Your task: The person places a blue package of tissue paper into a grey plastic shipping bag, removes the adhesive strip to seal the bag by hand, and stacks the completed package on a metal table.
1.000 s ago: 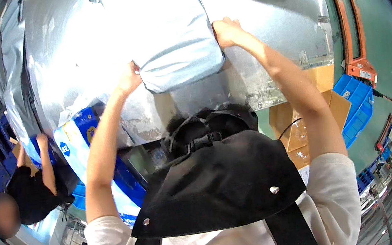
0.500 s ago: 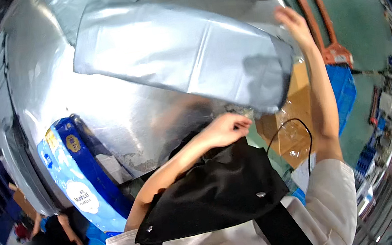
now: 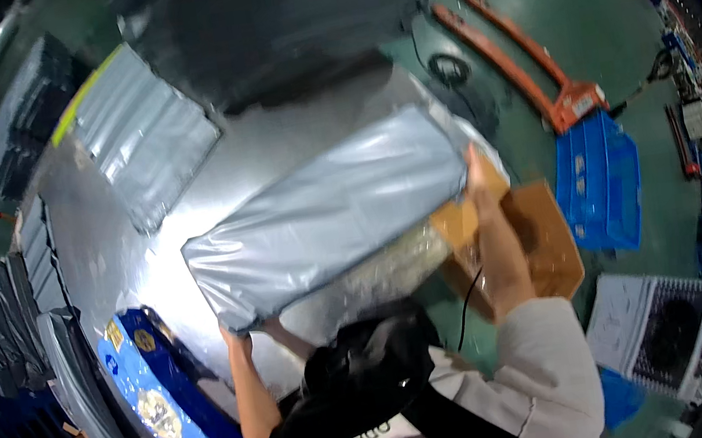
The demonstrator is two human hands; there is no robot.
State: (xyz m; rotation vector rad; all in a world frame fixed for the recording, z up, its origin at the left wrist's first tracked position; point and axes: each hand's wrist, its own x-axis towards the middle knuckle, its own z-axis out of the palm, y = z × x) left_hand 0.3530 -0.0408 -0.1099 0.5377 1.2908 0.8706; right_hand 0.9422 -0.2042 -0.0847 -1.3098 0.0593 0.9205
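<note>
A long grey plastic-wrapped package [image 3: 332,212] lies slantwise in front of me, its right end farther away. My left hand [image 3: 237,333] grips its near left corner, with the fingers partly hidden beneath it. At the opposite end, my right hand [image 3: 479,177] holds the right edge; the fingertips are hard to make out. The package is over a shiny metal table [image 3: 257,143]. Whether it is lifted or resting there, I cannot tell.
Flat grey packages [image 3: 148,126] lie at the far left, with a dark grey pile [image 3: 281,24] beyond the table. A blue plastic pack [image 3: 164,412] stands near left. An open cardboard box [image 3: 548,237], blue crate [image 3: 599,182] and orange pallet jack [image 3: 575,103] are on the right. Another person is at lower left.
The package has turned, its left end coming nearer and its right end swinging away. My left hand has moved from near my body onto its left corner; my right hand is now on its right end.
</note>
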